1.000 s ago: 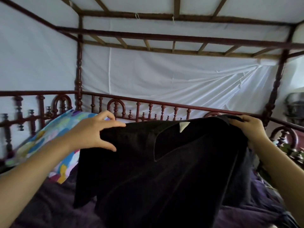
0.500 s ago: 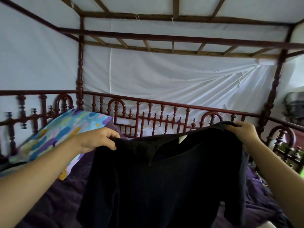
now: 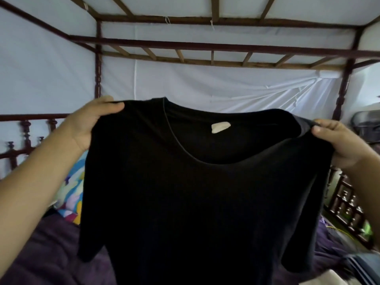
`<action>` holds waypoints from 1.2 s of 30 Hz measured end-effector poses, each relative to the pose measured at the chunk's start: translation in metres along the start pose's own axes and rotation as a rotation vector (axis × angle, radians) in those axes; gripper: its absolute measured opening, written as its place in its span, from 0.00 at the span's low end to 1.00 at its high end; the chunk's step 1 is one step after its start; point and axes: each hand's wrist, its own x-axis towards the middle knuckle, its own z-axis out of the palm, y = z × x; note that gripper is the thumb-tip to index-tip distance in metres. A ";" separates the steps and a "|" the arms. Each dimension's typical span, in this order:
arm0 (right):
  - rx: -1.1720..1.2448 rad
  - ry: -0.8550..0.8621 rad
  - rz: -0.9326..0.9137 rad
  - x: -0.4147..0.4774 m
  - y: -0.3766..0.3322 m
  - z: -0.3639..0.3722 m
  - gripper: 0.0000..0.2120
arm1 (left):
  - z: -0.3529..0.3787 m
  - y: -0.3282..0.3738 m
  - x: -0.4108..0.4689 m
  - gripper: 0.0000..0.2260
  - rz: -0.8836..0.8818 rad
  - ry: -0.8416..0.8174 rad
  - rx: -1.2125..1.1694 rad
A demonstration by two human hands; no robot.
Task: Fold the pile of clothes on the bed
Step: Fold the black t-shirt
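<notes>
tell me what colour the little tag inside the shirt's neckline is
Cream or off-white: the tag stands out against the black shirt in the head view.

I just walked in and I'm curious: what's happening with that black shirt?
A person is holding a black short-sleeved T-shirt up in the air by its shoulders, the left hand gripping one shoulder and the right hand pinching the other. It hangs spread open, its pale neck label showing, above a dark purple bedcover. It is not yet folded.
</notes>
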 end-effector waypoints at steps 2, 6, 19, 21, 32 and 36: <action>-0.030 0.014 0.027 0.001 0.002 0.004 0.27 | 0.003 -0.002 0.009 0.16 0.097 0.127 0.228; -0.445 0.029 0.249 0.006 0.058 0.009 0.06 | -0.005 -0.055 0.013 0.11 0.115 0.129 0.797; -1.141 -0.671 0.829 -0.091 0.282 0.045 0.15 | -0.112 -0.279 -0.084 0.17 -0.671 -0.521 1.139; -1.146 -0.742 0.886 -0.105 0.307 0.048 0.15 | -0.123 -0.304 -0.102 0.20 -0.764 -0.565 1.152; -1.102 -0.306 1.056 -0.011 0.342 0.060 0.12 | -0.088 -0.335 -0.008 0.12 -0.894 -0.002 0.602; -0.485 0.549 0.621 0.058 0.357 0.074 0.25 | -0.058 -0.350 0.084 0.16 -0.494 0.122 0.569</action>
